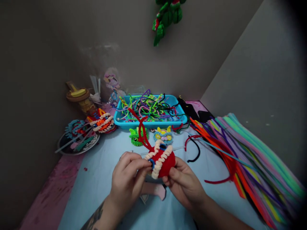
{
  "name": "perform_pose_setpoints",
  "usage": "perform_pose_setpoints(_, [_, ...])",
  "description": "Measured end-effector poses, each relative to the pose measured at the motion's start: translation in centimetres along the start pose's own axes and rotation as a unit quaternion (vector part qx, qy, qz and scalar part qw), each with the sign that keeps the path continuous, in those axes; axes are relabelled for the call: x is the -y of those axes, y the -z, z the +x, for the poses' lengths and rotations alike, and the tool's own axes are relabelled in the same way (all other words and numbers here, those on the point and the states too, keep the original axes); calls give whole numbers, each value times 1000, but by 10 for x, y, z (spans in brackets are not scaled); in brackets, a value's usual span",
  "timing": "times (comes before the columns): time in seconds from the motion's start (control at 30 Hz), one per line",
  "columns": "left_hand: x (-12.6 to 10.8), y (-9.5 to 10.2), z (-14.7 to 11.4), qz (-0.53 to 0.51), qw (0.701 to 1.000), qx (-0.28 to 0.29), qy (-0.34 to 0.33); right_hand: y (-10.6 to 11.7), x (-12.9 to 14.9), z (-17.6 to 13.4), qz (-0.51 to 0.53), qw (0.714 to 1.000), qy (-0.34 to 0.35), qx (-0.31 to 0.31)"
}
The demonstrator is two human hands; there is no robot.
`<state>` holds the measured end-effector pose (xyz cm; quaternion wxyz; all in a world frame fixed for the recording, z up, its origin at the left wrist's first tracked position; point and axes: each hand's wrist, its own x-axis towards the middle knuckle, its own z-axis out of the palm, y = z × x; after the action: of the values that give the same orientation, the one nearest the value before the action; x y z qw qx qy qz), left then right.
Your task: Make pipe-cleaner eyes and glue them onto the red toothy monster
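Above the light blue cloth I see a red ball ornament wound with curled cream pipe cleaner strips and small blue pieces. Long red pipe cleaner ends stick up from its top left. My right hand grips the ball's right side between thumb and fingers. At its left edge, the fingertips of my left hand pinch around a blue bit. Below the hands lies a pale pink object, partly hidden. Just behind the ball are a green fuzzy figure and a blue-and-yellow owl-like figure.
A blue tray of tangled pipe cleaner scraps stands at the back. Long multicoloured pipe cleaners spread over the right. At left are a dark bowl with beads and tools, and an orange-and-cream ornament. Green decorations hang above.
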<state>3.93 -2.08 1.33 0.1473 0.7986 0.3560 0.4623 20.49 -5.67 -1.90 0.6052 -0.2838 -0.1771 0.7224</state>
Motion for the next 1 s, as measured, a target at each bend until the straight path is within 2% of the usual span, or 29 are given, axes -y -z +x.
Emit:
perform_pose_setpoints(0.4, [0,0,1,-31,999,-8,-8,1,1,0,-6,1000,-1,8])
perform_pose_setpoints(1.0, [2,-1,0,-74,996,-11,54,1,1,1,-10,1000,15,-7])
